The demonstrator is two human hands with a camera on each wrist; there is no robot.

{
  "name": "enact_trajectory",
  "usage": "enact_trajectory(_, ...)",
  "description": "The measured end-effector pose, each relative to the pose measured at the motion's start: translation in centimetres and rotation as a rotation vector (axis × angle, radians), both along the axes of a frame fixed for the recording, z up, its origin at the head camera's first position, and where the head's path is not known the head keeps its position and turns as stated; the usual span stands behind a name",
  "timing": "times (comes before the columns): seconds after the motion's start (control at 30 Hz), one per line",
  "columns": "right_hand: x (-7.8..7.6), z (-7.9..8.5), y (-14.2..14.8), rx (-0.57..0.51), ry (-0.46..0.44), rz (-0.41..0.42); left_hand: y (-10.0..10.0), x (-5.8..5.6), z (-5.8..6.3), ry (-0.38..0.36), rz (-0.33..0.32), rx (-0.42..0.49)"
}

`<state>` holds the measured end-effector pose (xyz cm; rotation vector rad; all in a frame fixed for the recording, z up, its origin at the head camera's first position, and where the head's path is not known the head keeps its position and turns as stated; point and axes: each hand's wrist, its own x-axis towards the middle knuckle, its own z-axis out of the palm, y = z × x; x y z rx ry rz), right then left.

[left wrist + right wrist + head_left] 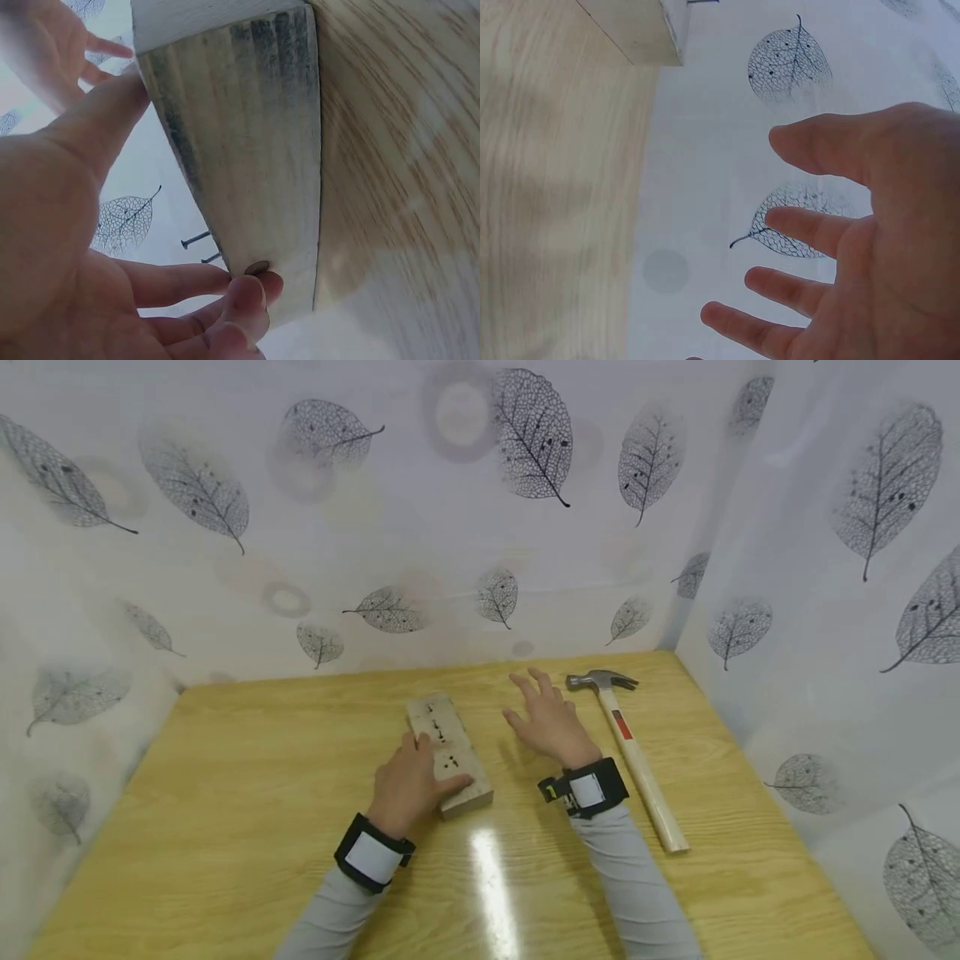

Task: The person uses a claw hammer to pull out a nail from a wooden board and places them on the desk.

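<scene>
Head view: a person's left grip (405, 785) holds a pale wooden block (457, 743) on the worktop (262, 793), thumb laid over the top near the closer end, fingers bent against the left edge. The block is a squared, long bar reaching away beyond this grip; small dark nails (438, 727) stand up from its top. Up close, its side shows straight grain, smudged black along the edges, and a small round brown spot at the fingertips, too unclear to identify. The left grip itself hides part of that side.

The right grip (555, 722) is wide and holding nothing, fingers spread, between the block on its left and a claw hammer (643, 768) on its right. The hammer's grey metal head lies just beside the right fingers; its smooth pale handle, with a red label, slants back past the wrist. Yellowish wood grain patterns the glossy worktop beneath. Beyond both grips hangs a white sheet (420, 510) printed with skeletal grey leaves.
</scene>
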<state>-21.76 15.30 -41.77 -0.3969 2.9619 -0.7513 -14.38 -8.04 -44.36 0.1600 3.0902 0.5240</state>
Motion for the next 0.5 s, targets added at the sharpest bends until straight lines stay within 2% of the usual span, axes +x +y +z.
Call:
enact_trajectory(0.17,0.3,0.7,0.4,-0.028,0.019,-0.037,0.1,0.2,-0.1,0.022,0.019,0.004)
enact_trajectory(0.33,1.0,2.1,1.0,-0.052,0.049,-0.046,0.4,0.4,-0.1,0.024,0.036,0.011)
enact_trajectory(0.43,1.6,3.1,1.7,-0.072,0.059,-0.058,0.1,0.3,0.0,0.024,0.034,0.011)
enact_trajectory(0.5,2.2,3.8,2.5,-0.074,0.065,-0.077,-0.6,0.1,0.1,0.05,0.028,0.024)
